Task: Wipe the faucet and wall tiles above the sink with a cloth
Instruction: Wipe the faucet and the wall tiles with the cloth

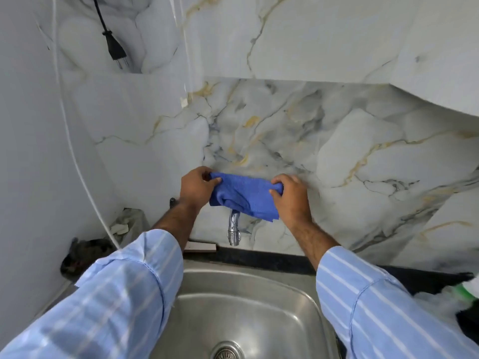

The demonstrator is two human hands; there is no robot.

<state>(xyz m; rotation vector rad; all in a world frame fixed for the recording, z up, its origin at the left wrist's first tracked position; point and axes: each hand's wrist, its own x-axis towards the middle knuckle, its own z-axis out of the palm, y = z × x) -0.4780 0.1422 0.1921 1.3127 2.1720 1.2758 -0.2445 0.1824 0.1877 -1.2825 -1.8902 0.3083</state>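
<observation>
A blue cloth is stretched between both hands, just in front of the marbled wall tiles. My left hand pinches its left end and my right hand grips its right end. The cloth hangs over the upper part of the chrome faucet, whose spout shows below it, pointing down toward the steel sink. The faucet's base and handle are hidden behind the cloth.
A black power plug on a cord dangles at the upper left, with a white cable running down the left wall. Dark clutter sits in the left corner. A green and white object lies on the dark counter at right.
</observation>
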